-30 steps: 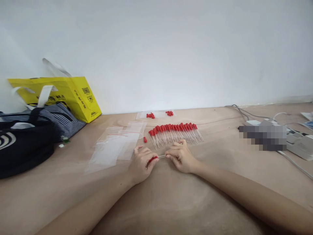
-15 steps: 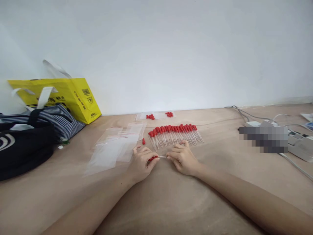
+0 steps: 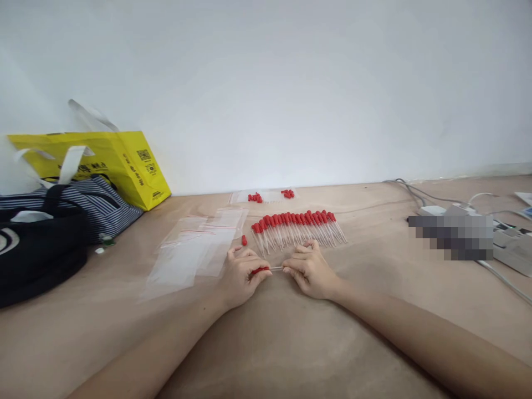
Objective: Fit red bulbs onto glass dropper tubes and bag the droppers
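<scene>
Between my hands lies a dropper with a red rubber bulb and a clear tube, level just above the table. My left hand pinches the bulb end. The fingers of my right hand are closed on the tube's other end, and its tip is hidden by them. Just beyond my hands is a row of several droppers, side by side, bulbs away from me. A single loose red bulb lies left of the row.
Flat clear zip bags lie left of my hands. At the wall, another clear bag bears small red bulbs. A yellow bag, a striped bag and a black bag stand left. Cables and a white power strip lie right.
My hands hold nearly the same place and grip on the dropper. The view has shifted slightly. Nothing else on the table has visibly moved.
</scene>
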`<state>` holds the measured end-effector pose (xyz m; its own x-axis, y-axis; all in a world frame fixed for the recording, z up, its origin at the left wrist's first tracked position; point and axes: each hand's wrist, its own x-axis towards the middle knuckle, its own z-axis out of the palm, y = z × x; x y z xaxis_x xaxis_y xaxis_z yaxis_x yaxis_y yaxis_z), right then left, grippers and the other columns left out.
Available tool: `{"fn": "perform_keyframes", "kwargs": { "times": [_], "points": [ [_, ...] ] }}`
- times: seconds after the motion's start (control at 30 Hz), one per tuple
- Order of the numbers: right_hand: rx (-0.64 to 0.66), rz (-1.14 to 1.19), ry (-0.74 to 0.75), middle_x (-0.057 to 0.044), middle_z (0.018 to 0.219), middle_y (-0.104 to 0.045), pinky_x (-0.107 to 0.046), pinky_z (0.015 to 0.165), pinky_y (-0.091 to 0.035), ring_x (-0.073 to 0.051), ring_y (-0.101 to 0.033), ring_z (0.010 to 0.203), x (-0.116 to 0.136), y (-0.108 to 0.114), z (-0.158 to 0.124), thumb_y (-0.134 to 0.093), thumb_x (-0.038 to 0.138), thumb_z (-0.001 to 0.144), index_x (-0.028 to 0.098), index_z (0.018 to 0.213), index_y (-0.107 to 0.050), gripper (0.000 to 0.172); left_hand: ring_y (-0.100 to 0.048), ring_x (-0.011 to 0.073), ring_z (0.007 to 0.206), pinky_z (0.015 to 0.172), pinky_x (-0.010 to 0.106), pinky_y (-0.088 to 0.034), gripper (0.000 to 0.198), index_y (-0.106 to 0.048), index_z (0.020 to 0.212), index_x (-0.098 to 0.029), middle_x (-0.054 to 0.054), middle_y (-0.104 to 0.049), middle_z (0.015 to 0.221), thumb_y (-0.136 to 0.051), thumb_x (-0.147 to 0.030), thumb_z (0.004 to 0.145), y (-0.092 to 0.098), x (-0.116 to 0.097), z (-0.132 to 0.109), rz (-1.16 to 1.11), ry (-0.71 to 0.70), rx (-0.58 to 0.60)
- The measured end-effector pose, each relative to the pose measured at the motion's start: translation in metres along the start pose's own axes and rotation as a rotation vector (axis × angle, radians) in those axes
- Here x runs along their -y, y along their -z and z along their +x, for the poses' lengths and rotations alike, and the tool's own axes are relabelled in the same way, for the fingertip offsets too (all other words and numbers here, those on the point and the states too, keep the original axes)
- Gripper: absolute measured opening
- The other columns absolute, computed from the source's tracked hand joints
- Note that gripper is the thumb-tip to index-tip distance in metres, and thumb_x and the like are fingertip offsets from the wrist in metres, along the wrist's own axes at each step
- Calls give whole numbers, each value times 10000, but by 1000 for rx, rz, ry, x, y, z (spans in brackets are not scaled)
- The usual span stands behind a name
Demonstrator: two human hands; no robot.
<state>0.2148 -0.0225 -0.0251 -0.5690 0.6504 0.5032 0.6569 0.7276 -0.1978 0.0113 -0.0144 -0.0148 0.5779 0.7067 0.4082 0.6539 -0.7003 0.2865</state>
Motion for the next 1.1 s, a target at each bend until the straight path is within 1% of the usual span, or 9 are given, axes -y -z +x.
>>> {"fn": "perform_keyframes", "kwargs": {
  "times": [0.17, 0.3, 0.37, 0.43, 0.57, 0.7, 0.87, 1.0, 1.1],
  "points": [
    [12, -16, -22, -11, 638, -588, -312, 717, -189, -126, -429, 672, 4, 2, 1, -403, 225, 827, 195, 809, -609, 209, -537, 151, 761, 897, 413, -160, 165, -581, 754, -232, -40, -640, 694, -448, -303, 822, 0, -2, 0, 49, -3, -26],
    [58, -76, -45, -41, 722, -601, -297, 668, -198, -156, -443, 732, 3, 8, 7, -420, 260, 819, 191, 779, -617, 213, -515, 182, 865, 882, 411, -178, 163, -579, 874, -249, -5, -628, 853, -475, -349, 799, 6, 3, 1, 164, 54, -126],
    [49, -107, -132, -41, 739, -605, -295, 671, -207, -160, -459, 744, -1, 8, 16, -411, 256, 819, 188, 758, -616, 224, -493, 210, 919, 862, 411, -206, 243, -557, 965, -243, 32, -604, 938, -487, -385, 780, 10, 10, 1, 228, 136, -209],
    [-6, -122, -291, -42, 783, -614, -292, 683, -220, -163, -480, 774, -8, 6, 29, -389, 251, 826, 190, 786, -617, 239, -487, 222, 920, 842, 412, -228, 263, -553, 983, -231, 53, -594, 934, -470, -384, 786, 11, 19, 2, 287, 226, -265],
    [-73, -161, -560, -63, 893, -626, -301, 702, -235, -187, -511, 866, -18, -7, 63, -350, 252, 835, 194, 922, -598, 269, -490, 230, 870, 801, 422, -257, 234, -587, 946, -230, 55, -580, 839, -479, -352, 779, 8, 33, 5, 377, 303, -194],
    [-38, -207, -699, -87, 854, -636, -333, 740, -226, -197, -547, 841, -14, -22, 88, -344, 241, 820, 179, 950, -568, 267, -469, 241, 928, 831, 456, -238, 246, -592, 962, -250, 68, -564, 937, -480, -363, 775, 4, 37, 9, 406, 291, -135],
    [3, -215, -753, -85, 783, -643, -369, 757, -215, -203, -576, 755, 1, -30, 100, -366, 234, 778, 164, 885, -557, 229, -446, 251, 1009, 884, 499, -177, 234, -587, 958, -274, 66, -561, 1035, -460, -366, 784, 2, 38, 10, 403, 279, -100],
    [52, -213, -740, -87, 754, -642, -373, 770, -212, -199, -580, 726, 5, -33, 101, -388, 217, 749, 153, 816, -562, 197, -493, 240, 951, 877, 500, -181, 207, -590, 925, -254, 54, -617, 960, -449, -323, 790, 4, 38, 9, 408, 286, -123],
    [25, -246, -727, -101, 764, -637, -371, 760, -219, -206, -570, 740, 6, -34, 100, -396, 220, 747, 140, 819, -566, 201, -530, 237, 883, 848, 489, -205, 182, -607, 871, -236, 49, -657, 873, -451, -269, 784, 5, 37, 10, 424, 318, -149]
  ]
}}
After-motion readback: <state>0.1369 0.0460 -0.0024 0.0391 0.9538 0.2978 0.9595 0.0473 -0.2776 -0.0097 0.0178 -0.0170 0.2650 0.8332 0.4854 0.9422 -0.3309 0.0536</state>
